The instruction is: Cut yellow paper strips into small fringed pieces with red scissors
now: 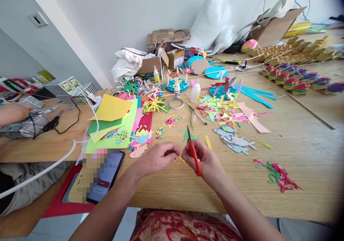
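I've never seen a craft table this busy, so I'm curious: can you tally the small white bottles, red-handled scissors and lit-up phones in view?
White bottles: 3
Red-handled scissors, held in the right hand: 1
Lit-up phone, partly covered by blurring: 1
Total: 5

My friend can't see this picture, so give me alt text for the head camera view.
A person's right hand holds red-handled scissors beside their left hand, near small yellow scraps on a wooden table. Around lie colored paper sheets, fish cutouts, glue bottles and colorful paper clippings.
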Action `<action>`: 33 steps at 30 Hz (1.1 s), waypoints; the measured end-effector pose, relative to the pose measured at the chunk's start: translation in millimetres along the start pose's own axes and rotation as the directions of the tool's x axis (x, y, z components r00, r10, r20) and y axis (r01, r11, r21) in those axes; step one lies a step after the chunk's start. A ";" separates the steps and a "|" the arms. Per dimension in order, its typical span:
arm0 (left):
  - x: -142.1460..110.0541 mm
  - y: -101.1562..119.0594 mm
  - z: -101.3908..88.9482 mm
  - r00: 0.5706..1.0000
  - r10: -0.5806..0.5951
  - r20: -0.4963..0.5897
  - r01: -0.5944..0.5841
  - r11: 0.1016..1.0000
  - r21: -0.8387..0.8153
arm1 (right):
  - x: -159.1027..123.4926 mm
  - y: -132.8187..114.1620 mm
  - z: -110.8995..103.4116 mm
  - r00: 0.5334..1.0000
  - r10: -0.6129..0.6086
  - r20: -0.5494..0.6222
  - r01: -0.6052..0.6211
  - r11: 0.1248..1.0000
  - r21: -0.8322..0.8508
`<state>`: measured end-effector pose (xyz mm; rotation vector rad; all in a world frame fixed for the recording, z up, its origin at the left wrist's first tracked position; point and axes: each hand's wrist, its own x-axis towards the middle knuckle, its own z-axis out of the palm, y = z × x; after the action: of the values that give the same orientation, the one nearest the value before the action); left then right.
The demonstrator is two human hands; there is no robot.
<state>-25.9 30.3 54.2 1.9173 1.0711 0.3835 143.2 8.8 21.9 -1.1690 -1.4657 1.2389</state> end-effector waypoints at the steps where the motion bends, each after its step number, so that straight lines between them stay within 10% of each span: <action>1: 0.1 0.2 2.1 1.000 -0.012 -0.010 0.012 0.999 -0.053 | 0.1 0.6 -0.2 1.000 0.010 -0.020 -0.009 0.999 0.042; 12: 7.0 -1.6 13.4 0.997 -0.034 -0.071 0.023 0.989 -0.146 | 0.1 2.6 -3.2 0.999 0.030 -0.043 -0.025 0.992 0.124; 33: 4.7 -1.3 18.8 0.983 -0.032 -0.179 -0.018 0.962 -0.272 | -10.9 -3.2 -5.9 0.994 -0.110 0.003 0.105 0.938 -0.331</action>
<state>-12.2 24.0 41.9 1.6563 1.0811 0.6777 150.6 -1.0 25.4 -1.2930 -1.7489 0.9282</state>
